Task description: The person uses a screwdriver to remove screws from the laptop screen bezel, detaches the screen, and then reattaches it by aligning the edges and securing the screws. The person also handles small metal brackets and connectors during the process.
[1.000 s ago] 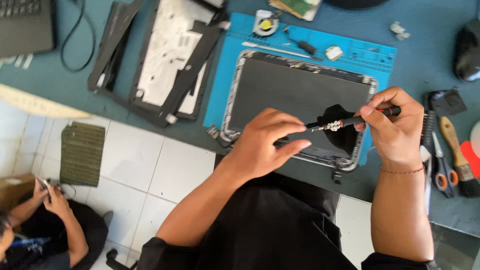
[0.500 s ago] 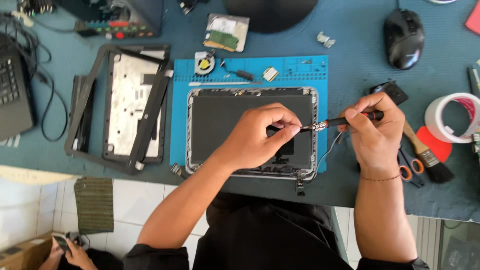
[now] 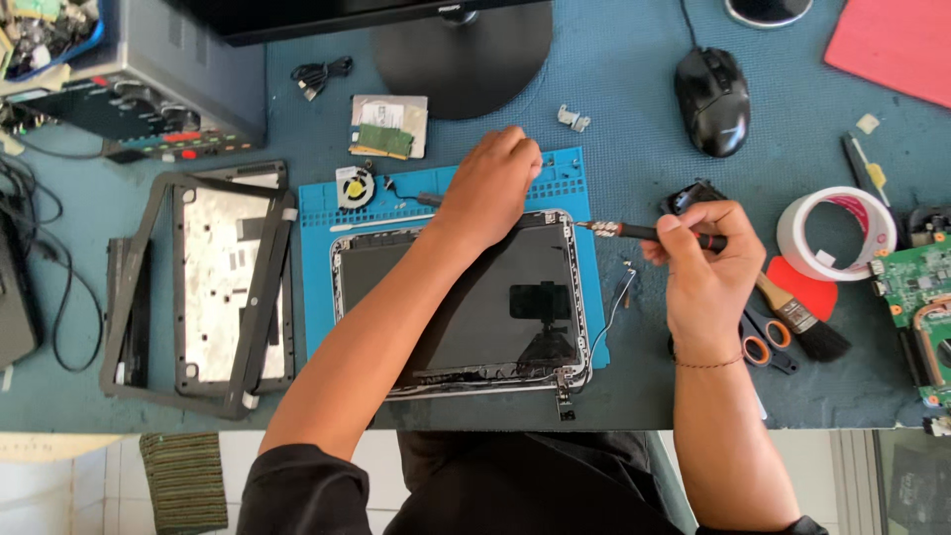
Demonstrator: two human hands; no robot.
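Screwdriver (image 3: 649, 232) work on the opened laptop panel (image 3: 466, 297) is the step in hand, as I judge it: the right hand (image 3: 705, 275) has its fingers closed around the dark handle, and the metal tip points toward 9 o'clock, just at the upper right corner of the panel. The left hand (image 3: 493, 183) rests with curled fingers on the top edge of the panel, at about 12 o'clock from its middle; whether it pinches something small there I cannot tell. The panel lies flat on a blue work mat (image 3: 315, 258) in the middle of the surface (image 3: 634, 109), with its thin cable (image 3: 619, 302) loose at 3 o'clock. The next move, I think, calls for a steady tip seated straight in the corner while the left hand keeps the panel from sliding. Around it, a dark plastic frame (image 3: 203, 287) lies at 9 o'clock, a small fan (image 3: 354, 186) at 10 o'clock, a mouse (image 3: 711, 99) and a roll of tape (image 3: 837, 233) toward 2 and 3 o'clock, a brush (image 3: 802, 322) and scissors (image 3: 763, 342) beside the right wrist. The surface is covered in blue-grey cloth; below its edge a pale tiled floor (image 3: 69, 485) shows.
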